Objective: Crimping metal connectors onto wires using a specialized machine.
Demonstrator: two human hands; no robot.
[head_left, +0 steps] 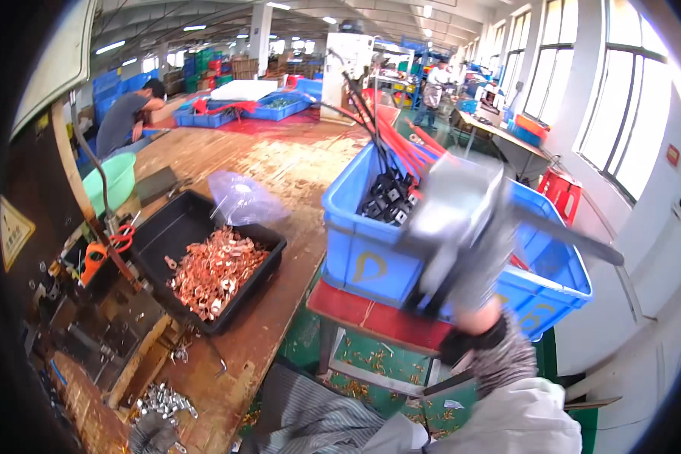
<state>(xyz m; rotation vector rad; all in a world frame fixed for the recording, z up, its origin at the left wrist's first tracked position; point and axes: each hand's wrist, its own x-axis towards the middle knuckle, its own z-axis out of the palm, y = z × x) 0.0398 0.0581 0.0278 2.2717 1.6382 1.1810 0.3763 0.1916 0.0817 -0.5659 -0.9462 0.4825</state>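
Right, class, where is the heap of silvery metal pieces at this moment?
In the head view, the silvery heap lies at lower left on the wooden bench, beside the left hand, lower in frame than the black tray.

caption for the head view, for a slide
Gloved left hand by silver metal fittings, motion-blurred right hand before blue plastic crates, copper-coloured terminals heaped in a black tray.

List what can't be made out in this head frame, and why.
Head view, all items:
Right grip: fingers smeared by motion blur.
Gray-and-black object at that grip: blurred too; its kind and exact contact are unclear.
Left grip: partly cut off by the lower edge; can't tell whether it holds anything.
Right blue bin: contents partly hidden by the right grip and blurred object.
Distant standing person: hands too small to read.
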